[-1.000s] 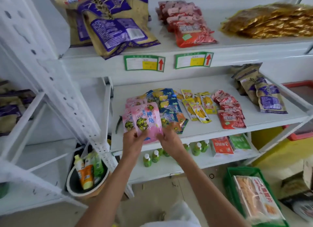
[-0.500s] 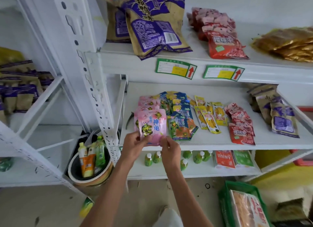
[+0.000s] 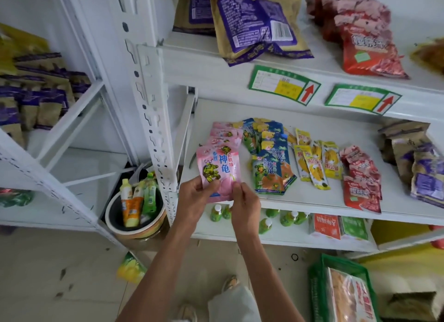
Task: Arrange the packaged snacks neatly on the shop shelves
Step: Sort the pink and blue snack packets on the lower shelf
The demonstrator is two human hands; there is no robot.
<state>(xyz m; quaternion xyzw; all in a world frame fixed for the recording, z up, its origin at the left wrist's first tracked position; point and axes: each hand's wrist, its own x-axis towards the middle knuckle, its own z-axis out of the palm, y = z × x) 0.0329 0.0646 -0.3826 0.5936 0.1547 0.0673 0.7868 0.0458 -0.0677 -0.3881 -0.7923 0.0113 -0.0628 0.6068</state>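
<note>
Both hands, left hand (image 3: 195,197) and right hand (image 3: 245,203), pinch pink pouch (image 3: 217,169) at shelf (image 3: 312,207) edge; probably unsupported below. Loose pinch, it drops.

Both my forearms reach up from the bottom of the view, bare, and draw close together at the hands. My left hand (image 3: 195,197) sits a little higher, its back turned toward me, thumb and curled fingers pinching the lower left corner of the pink packet (image 3: 218,171). My right hand (image 3: 245,201) lies just beside it, nearly touching, fingers bent and pinching the packet's lower right edge (the fingertips themselves are hidden behind the knuckles). Both wrists are fairly straight, in line with the forearms. The left forearm slants up from lower left, the right one from lower right, so the two make a narrow wedge.
</note>
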